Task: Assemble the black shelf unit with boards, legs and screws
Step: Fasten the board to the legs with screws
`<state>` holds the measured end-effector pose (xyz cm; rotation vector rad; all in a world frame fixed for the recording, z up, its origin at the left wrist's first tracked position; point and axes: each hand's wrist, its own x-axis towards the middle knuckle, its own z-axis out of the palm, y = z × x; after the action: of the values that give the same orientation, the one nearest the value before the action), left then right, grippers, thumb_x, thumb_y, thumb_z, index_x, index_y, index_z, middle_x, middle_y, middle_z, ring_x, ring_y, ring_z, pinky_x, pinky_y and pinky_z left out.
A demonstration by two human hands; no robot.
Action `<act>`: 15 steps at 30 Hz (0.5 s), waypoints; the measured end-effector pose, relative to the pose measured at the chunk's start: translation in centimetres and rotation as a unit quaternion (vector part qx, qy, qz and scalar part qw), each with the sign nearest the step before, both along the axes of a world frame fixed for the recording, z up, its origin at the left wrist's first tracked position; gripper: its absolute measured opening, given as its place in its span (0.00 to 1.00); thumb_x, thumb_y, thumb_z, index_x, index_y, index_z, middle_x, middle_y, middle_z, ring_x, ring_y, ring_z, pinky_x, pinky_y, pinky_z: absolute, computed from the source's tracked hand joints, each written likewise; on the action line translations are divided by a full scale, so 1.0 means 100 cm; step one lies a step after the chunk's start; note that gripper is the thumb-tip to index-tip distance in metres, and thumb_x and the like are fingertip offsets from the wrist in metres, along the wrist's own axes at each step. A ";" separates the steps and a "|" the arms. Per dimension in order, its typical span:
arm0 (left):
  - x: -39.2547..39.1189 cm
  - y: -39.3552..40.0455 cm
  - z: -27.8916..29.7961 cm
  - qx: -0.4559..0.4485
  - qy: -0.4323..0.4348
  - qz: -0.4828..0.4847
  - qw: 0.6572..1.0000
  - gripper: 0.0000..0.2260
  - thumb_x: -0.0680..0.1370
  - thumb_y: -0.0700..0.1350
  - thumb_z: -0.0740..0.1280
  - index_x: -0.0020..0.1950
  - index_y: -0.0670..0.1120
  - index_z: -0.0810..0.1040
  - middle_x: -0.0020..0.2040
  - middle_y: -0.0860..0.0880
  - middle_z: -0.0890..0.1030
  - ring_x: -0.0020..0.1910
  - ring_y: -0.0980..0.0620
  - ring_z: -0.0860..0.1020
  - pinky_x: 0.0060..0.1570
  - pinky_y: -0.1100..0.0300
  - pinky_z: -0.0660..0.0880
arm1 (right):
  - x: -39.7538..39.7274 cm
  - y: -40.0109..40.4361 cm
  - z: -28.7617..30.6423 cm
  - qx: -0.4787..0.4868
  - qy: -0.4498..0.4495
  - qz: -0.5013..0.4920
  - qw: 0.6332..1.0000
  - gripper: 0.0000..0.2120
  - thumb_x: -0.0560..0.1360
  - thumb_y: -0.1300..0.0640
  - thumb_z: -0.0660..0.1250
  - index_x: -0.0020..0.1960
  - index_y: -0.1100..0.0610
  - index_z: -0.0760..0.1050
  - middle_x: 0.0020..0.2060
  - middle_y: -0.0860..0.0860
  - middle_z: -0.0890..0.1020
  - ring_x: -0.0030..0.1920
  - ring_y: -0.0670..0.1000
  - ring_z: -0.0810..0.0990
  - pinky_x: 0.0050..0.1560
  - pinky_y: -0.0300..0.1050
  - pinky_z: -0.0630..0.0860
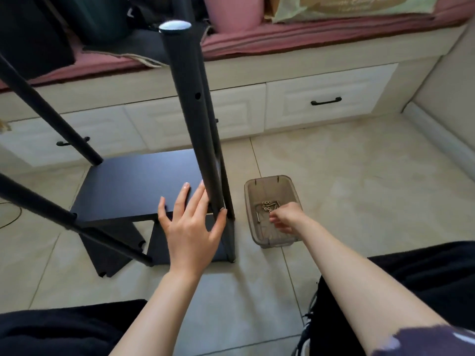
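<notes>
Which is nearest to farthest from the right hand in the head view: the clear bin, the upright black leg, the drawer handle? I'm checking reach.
1. Clear bin: the right hand is in it, over the screws.
2. Upright black leg: to its left, beside the left hand.
3. Drawer handle: far back, on the cabinet.

The left hand (191,228) reaches forward with its back up, fingers straight and spread, thumb angled out to the right, while the right hand (284,217) stretches further right on a bare forearm, fingers curled downward.
</notes>
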<state>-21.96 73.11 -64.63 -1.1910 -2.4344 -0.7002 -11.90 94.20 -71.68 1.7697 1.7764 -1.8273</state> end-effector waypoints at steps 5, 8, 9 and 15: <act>-0.003 0.002 -0.009 0.025 0.037 0.007 0.999 0.20 0.80 0.55 0.63 0.61 0.44 0.83 0.66 0.48 0.81 0.73 0.44 0.72 0.72 0.37 0.58 | -0.008 0.013 -0.056 0.004 -0.018 -0.036 0.999 0.07 0.77 0.64 0.65 0.41 0.62 0.76 0.35 0.57 0.79 0.34 0.54 0.75 0.33 0.41 0.68; -0.003 0.006 -0.012 0.037 0.052 0.009 0.998 0.19 0.79 0.54 0.64 0.61 0.43 0.83 0.64 0.48 0.82 0.71 0.43 0.73 0.69 0.36 0.60 | -0.020 0.025 -0.085 0.038 -0.039 -0.021 0.998 0.11 0.77 0.65 0.62 0.57 0.67 0.77 0.47 0.63 0.81 0.45 0.55 0.77 0.40 0.46 0.75; -0.003 0.006 -0.013 0.039 0.057 0.012 0.998 0.18 0.79 0.54 0.65 0.61 0.43 0.83 0.63 0.48 0.82 0.70 0.43 0.74 0.69 0.36 0.61 | -0.026 0.028 -0.092 0.050 -0.045 -0.012 0.998 0.13 0.78 0.64 0.62 0.60 0.68 0.76 0.52 0.64 0.81 0.50 0.56 0.79 0.49 0.49 0.79; -0.003 0.007 -0.013 0.049 0.064 -0.002 0.997 0.18 0.80 0.54 0.64 0.65 0.46 0.81 0.67 0.56 0.74 0.68 0.44 0.75 0.67 0.37 0.61 | -0.055 0.041 -0.126 0.112 -0.046 0.059 0.991 0.13 0.79 0.58 0.65 0.60 0.63 0.78 0.59 0.61 0.80 0.62 0.61 0.78 0.58 0.45 0.73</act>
<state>-22.30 73.85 -65.92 -1.1672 -2.2664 -0.7125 -17.35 98.30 -84.28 1.7420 2.0711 -1.5299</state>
